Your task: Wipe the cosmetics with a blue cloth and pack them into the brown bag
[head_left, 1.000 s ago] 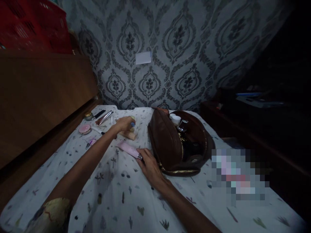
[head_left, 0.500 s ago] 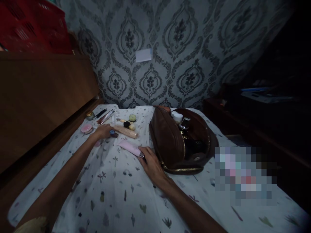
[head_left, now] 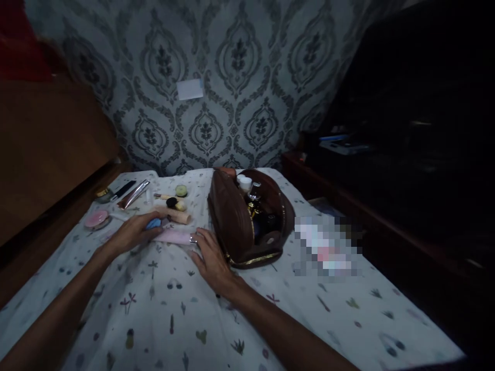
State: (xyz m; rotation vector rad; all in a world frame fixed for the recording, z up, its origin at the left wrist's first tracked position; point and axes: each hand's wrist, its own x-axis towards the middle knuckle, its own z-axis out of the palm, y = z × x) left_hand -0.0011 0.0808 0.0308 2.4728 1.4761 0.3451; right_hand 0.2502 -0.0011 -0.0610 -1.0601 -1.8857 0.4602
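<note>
Resting at the capped end of the pink tube [head_left: 173, 236], the fingers of the right hand [head_left: 215, 265] are spread, the thumb well apart from the index; they seem to touch the silver cap [head_left: 193, 239] without a clear pinch. The fingers of the left hand [head_left: 133, 231] are closed on a small blue item [head_left: 153, 223], mostly hidden by them, with the thumb close by the tube's other end; I cannot tell whether it touches.

The tube thus lies flat on the printed cloth [head_left: 170, 293] between the two hands, its long axis running roughly left to right, cap toward the right hand. That hand is the nearer one to the cap, the left to the tail.

Just beyond it, a beige tube [head_left: 180, 216] lies nearly parallel, tilted slightly. Farther back sit a green-topped pot [head_left: 181, 190] and a slim silver-and-brown tube [head_left: 133, 195]; a pink compact [head_left: 97, 220] lies left of the left hand. Right beside the right hand stands the brown bag [head_left: 231, 221], unzipped, with white-capped containers [head_left: 245, 183] inside.
</note>
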